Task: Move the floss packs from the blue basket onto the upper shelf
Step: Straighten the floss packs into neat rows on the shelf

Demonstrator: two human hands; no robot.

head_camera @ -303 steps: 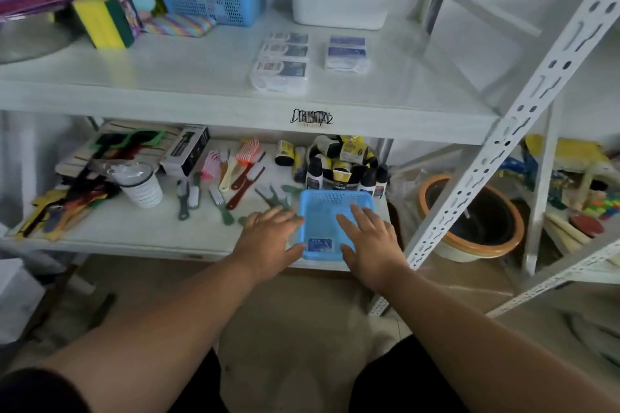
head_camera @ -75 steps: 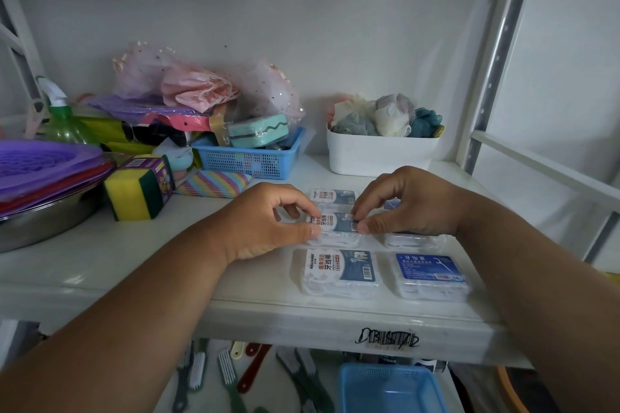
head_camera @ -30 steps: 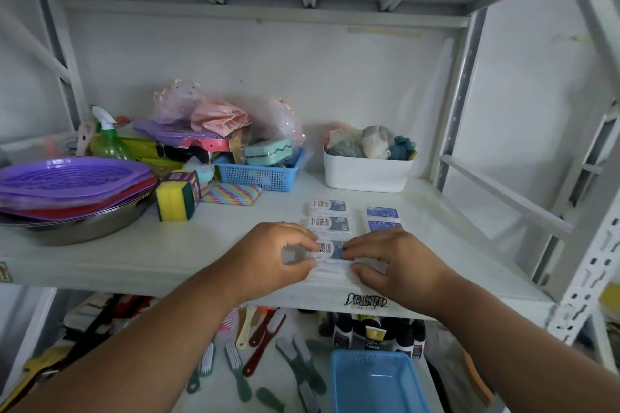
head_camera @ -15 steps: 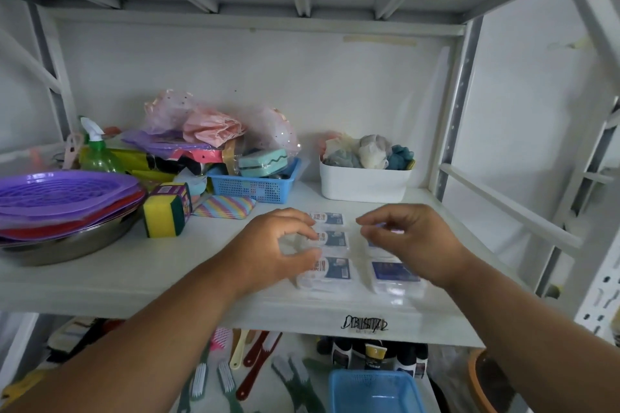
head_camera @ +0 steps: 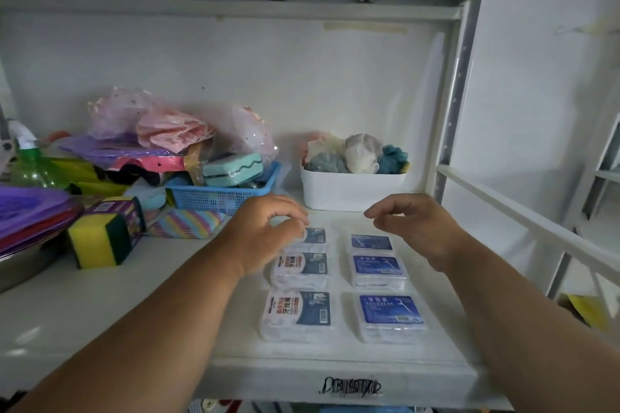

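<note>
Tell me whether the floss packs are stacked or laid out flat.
Laid flat: six floss packs lie label-up in two columns on the upper shelf, none stacked.

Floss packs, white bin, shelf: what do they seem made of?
Floss packs: seemingly clear glossy plastic with printed labels; white contents show through. White bin: likely smooth matte plastic, with rounded moulded corners. Shelf: probably white-painted metal, faintly glossy, showing soft reflections.

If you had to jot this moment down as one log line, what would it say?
floss packs: six in two columns on upper shelf | left hand: empty, over far-left pack | right hand: empty, hovering
</note>
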